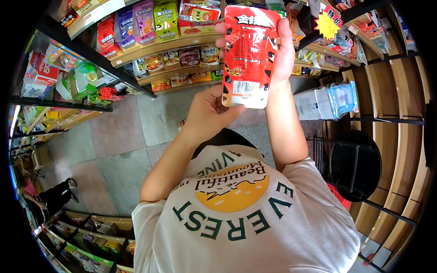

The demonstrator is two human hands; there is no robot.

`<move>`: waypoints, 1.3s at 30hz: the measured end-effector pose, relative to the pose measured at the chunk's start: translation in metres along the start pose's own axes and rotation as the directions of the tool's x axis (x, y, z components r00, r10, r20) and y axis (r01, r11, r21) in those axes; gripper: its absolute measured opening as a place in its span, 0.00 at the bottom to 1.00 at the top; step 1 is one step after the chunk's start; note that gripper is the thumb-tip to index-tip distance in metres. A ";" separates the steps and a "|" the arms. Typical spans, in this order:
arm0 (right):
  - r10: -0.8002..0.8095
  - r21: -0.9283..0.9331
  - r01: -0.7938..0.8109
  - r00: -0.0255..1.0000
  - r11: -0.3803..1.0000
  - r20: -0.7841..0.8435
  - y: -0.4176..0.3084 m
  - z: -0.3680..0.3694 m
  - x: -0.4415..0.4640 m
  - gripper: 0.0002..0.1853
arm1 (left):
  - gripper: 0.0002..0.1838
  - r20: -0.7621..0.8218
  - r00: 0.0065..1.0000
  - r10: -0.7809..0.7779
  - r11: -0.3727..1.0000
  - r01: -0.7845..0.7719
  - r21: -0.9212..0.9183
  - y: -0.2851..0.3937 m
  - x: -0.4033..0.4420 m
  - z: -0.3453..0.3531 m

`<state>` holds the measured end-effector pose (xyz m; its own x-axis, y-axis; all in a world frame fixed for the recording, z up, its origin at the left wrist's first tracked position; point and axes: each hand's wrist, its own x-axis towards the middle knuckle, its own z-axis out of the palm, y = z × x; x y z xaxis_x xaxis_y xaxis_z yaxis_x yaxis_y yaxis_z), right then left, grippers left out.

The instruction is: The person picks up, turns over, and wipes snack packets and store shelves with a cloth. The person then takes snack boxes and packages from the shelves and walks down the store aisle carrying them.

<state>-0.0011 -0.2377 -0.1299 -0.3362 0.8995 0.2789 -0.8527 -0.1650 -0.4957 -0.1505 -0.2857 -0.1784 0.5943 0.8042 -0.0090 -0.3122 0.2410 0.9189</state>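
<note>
- Right hand (283, 52): gripping, palm behind the red bag (248, 54), thumb along its right edge, fingertips showing past its left edge.
- Left hand (209, 113): curled at the bag's lower left corner, thumb on the bottom edge, other fingers partly hidden behind the bag. Looks like a light hold; can't tell how firm.
- Red bag: held up in both hands, roughly upright, printed side to the camera, barcode near the bottom, shiny glare on the front.
- White shirt (246, 236) on the wearer: green lettering, yellow round print, below the hands.
- Front shelf (141, 53), beyond the bag: red pack (106, 34), blue pack (126, 27), purple pack (144, 20) and green pack (165, 20) in a row from its left end. More packs on the tiers below.
- Yellow star sign (328, 23): at the shelving, right of the bag.
- Right side: blue-wrapped bundle (342, 100) near the wooden shelves (387, 86); round black object (355, 166) nearer the wearer.
- Left: tiled floor (120, 173); another person (52, 195) in dark trousers at far left, well apart.
</note>
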 end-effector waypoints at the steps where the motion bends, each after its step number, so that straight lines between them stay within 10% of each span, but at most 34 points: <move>1: -0.006 0.002 0.006 1.000 1.000 0.003 0.000 0.000 0.000 0.43 | 0.12 0.013 1.000 -0.016 1.000 0.016 0.003 -0.001 0.000 -0.002; 18: 0.016 0.114 0.000 0.990 0.993 -0.138 -0.004 0.002 0.007 0.35 | 0.11 0.024 0.995 -0.102 0.994 0.103 -0.041 -0.006 0.008 -0.007; 20: -0.091 -0.189 0.022 0.926 0.982 -0.366 -0.001 -0.014 0.012 0.42 | 0.09 0.008 0.996 -0.084 0.996 0.084 -0.015 -0.008 0.008 -0.014; 29: 0.290 0.148 -0.266 0.939 0.953 -0.182 0.079 -0.027 0.075 0.41 | 0.10 0.019 0.994 -0.107 0.960 0.108 -0.259 -0.004 -0.005 -0.093; 34: 0.361 0.031 -0.370 0.881 0.929 -0.304 0.139 -0.053 0.133 0.44 | 0.12 -0.269 0.944 -0.190 0.849 0.020 -0.528 0.004 -0.022 -0.170; 39: 0.416 0.061 -0.415 0.876 0.908 -0.245 0.193 -0.042 0.197 0.46 | 0.09 -0.389 0.919 -0.064 0.967 -0.039 -0.250 0.047 -0.028 -0.234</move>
<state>-0.2154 -0.0751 -0.2055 -0.5513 0.8181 -0.1636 -0.6591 -0.5473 -0.5158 -0.3552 -0.1698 -0.2272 0.2781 0.9350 -0.2200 -0.5107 0.3379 0.7906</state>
